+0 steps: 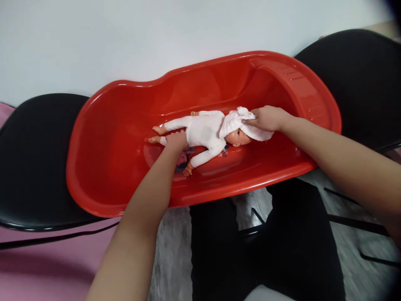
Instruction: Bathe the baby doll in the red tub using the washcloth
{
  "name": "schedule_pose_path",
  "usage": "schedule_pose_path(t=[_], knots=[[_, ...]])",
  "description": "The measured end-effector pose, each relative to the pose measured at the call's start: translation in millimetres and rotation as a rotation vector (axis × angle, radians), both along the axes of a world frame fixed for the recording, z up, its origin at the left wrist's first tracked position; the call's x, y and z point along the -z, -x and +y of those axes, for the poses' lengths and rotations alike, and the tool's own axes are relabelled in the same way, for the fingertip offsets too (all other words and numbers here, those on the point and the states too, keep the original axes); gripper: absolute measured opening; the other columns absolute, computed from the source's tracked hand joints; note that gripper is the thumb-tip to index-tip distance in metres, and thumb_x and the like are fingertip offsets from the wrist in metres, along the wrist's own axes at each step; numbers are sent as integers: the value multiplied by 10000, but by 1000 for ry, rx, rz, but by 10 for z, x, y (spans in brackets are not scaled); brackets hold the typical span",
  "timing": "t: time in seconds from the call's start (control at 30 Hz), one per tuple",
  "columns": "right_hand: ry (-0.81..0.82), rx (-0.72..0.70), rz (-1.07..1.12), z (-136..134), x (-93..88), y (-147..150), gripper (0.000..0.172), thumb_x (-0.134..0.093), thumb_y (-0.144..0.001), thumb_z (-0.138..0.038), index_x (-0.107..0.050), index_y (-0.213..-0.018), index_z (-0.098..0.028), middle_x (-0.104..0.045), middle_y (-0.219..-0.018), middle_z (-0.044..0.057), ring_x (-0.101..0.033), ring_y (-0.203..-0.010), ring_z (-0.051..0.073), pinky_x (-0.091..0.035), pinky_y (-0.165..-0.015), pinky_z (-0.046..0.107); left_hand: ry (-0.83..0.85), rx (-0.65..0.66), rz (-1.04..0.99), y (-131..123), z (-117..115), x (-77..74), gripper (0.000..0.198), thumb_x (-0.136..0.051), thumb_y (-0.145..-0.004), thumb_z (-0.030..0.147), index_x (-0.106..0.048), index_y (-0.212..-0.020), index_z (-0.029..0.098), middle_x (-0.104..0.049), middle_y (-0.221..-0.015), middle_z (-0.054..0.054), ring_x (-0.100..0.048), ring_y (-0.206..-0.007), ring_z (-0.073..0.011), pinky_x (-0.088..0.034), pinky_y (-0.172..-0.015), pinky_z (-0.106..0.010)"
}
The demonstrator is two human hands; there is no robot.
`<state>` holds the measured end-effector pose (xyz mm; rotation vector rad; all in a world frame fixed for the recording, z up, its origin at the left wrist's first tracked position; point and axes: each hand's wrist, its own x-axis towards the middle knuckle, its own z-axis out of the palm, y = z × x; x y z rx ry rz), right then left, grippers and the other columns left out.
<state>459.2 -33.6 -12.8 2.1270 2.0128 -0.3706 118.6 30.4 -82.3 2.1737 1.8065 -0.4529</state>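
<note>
A baby doll (203, 130) in a white body suit lies on its back in a red baby bathtub (100, 142), its head to the right and its feet to the left. Over part of its face and head lies a pale, rumpled cloth (233, 122). My right hand (267, 118) pinches this cloth at the top of the head. Around the doll's near leg, above the foot, my left hand (177, 140) is closed; its fingertips are partly hidden.
The tub rests across two black chair seats, one on the left (34, 159) and one on the right (360, 79). A white wall (125, 37) stands behind. My black-clad legs (300, 234) are below the near rim, and a pink surface (56, 267) lies at lower left.
</note>
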Motion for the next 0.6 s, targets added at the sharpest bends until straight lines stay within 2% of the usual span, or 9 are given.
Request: schedule_pose_path(t=[0.2,0.3,0.4,0.5,0.6], knots=[[3,-11,-19,16,22,-28,816,-371,-985,-891,-789,-1264,-247,-809,-1188,157,-743,-1032,359,-496,-752,396,30,-46,26,-29,32,26,882,-708,-1039,647,-488,-1641,41,-480,-1714,-298,-487,-1490,-519,-346,-1198,-810],[7,6,-27,23,34,-31,796,-386,-990,-872,-791,-1273,-248,-808,-1180,162,-744,-1043,372,-502,-768,408,32,-54,33,-35,53,55,885,-702,-1028,657,-501,-1667,79,-440,-1750,-281,-500,-1487,-544,-319,-1215,-830],[14,10,-27,16,20,-23,769,-396,-1004,-846,-781,-1291,-244,-803,-1205,163,-737,-1065,372,-499,-789,407,30,-59,47,-31,70,79,913,-721,-1004,674,-522,-1657,68,-452,-1737,-294,-484,-1499,-578,-356,-1201,-834],[37,-17,4,-5,-21,-9,765,-382,-1024,-821,-752,-1319,-220,-792,-1239,177,-727,-1053,358,-479,-783,402,21,-52,47,-26,73,88,949,-741,-975,706,-526,-1669,95,-454,-1741,-282,-439,-1534,-612,-364,-1190,-853],[46,-24,17,-20,-55,3,762,-379,-1030,-813,-743,-1293,-197,-786,-1237,194,-720,-1052,360,-465,-781,402,19,-49,40,-23,63,85,985,-750,-960,730,-508,-1690,116,-404,-1772,-277,-381,-1566,-635,-322,-1187,-884]])
